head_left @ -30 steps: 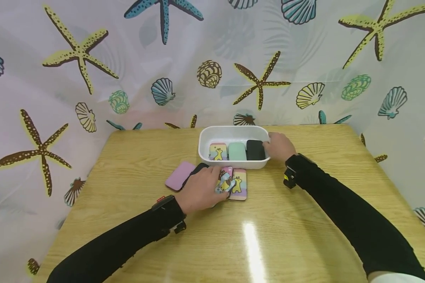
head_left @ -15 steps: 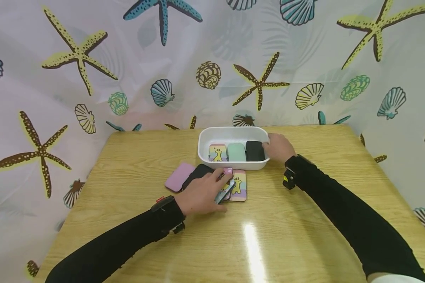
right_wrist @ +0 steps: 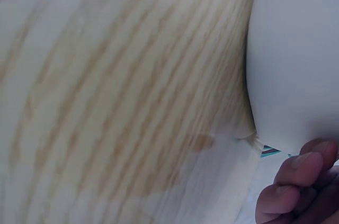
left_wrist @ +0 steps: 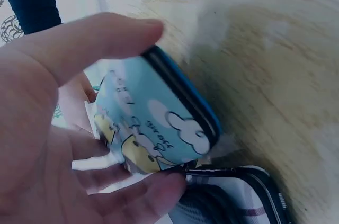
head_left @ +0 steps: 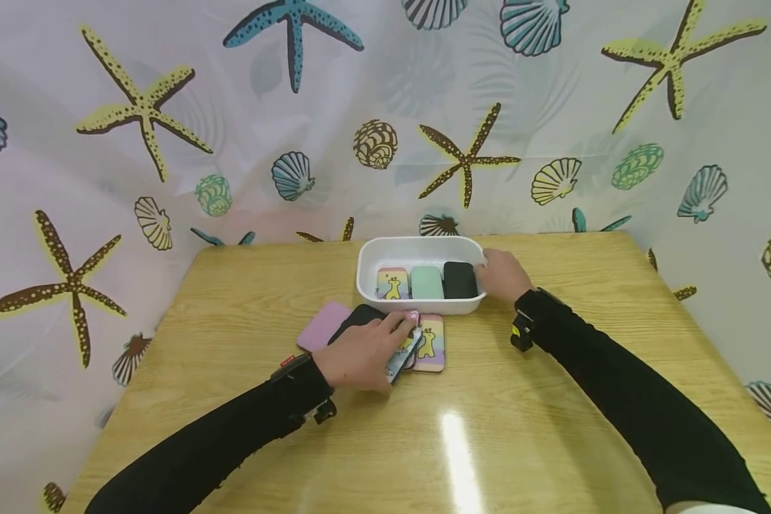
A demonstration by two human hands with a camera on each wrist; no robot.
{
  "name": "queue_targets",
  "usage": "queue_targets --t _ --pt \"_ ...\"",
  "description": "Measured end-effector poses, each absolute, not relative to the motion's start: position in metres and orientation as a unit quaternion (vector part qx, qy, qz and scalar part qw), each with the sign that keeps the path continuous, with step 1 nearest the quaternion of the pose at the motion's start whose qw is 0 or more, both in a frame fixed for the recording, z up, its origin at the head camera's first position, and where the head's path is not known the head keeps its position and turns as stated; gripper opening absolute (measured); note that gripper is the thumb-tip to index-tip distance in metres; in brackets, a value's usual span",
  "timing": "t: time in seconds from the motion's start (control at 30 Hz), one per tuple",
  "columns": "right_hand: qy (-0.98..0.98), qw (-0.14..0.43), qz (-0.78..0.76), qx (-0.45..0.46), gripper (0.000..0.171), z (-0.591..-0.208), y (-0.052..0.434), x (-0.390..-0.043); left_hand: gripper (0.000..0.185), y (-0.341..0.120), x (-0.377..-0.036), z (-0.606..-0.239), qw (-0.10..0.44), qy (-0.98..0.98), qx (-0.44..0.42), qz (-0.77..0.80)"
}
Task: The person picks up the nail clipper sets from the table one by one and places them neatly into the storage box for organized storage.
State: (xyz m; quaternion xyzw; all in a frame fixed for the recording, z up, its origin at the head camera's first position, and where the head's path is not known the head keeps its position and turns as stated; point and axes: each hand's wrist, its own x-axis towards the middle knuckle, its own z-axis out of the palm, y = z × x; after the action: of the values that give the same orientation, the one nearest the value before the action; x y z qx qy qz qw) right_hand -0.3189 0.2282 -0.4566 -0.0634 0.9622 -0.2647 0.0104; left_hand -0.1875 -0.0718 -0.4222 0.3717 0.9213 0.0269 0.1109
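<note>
My left hand [head_left: 358, 355] holds a small light-blue cartoon zip case [left_wrist: 145, 110] between thumb and fingers. The case is tilted, its dark zipped edge showing in the left wrist view. Under and around that hand lie a black case [head_left: 358, 318], a partly covered pink cartoon case [head_left: 413, 316] and a giraffe case [head_left: 431, 345]. Farther left is a plain pink-purple case [head_left: 323, 326]. My right hand [head_left: 506, 275] grips the right end of a white tub [head_left: 417, 307], fingers at its rim. In the tub stand a giraffe case [head_left: 393, 283], a mint-green case [head_left: 427, 283] and a black case [head_left: 460, 280].
A wooden table [head_left: 244, 421] carries everything, with a bright light reflection in front of the tub. Behind it hangs a cloth [head_left: 334, 121] printed with starfish and shells. A plaid zip case [left_wrist: 249, 192] shows beneath the left fingers in the left wrist view.
My left hand has turned the light-blue case from lying face-up to tilted and shifted it slightly left and nearer. The right hand keeps its grip on the tub.
</note>
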Motion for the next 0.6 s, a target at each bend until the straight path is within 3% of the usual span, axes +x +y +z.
queue_targets --t 0.17,0.33,0.6 --pt "0.955 0.012 -0.29 -0.067 0.041 -0.459 0.227 -0.318 0.111 -0.065 -0.188 -0.419 0.097 0.932 0.344 0.056" --pt "0.952 0.012 -0.299 -0.064 0.042 -0.459 0.229 -0.316 0.11 -0.053 -0.194 -0.403 0.049 0.938 0.338 0.064" --pt "0.95 0.011 -0.307 -0.059 0.044 -0.461 0.231 -0.317 0.112 -0.024 -0.225 -0.371 0.025 0.947 0.311 0.083"
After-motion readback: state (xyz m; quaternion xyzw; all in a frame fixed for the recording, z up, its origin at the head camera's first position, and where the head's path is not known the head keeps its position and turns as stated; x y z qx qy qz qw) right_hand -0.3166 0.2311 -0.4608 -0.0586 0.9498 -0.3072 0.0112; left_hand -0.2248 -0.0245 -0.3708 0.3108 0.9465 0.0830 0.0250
